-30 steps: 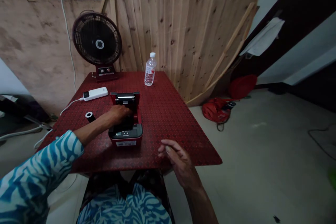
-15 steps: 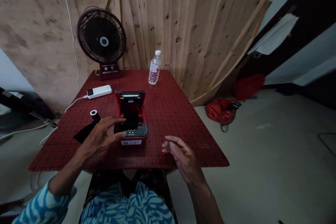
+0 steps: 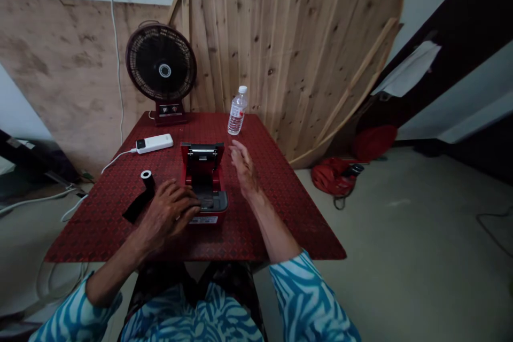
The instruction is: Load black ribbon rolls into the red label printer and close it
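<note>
A small red and black printer sits mid-table with its lid standing open. My left hand rests on the printer's front left corner, fingers curled over its edge. My right hand hovers just right of the raised lid, fingers stretched out and holding nothing. A black roll with a white core lies to the printer's left, a strip of black paper trailing from it toward me.
On the red patterned table stand a desk fan at the back, a water bottle and a white power bank with a cable. A round wooden board leans on the wall. Red bags lie on the floor at right.
My left hand came out of the printer, swung left, then settled on its front corner. My right hand rose from the table's near edge to beside the open lid.
</note>
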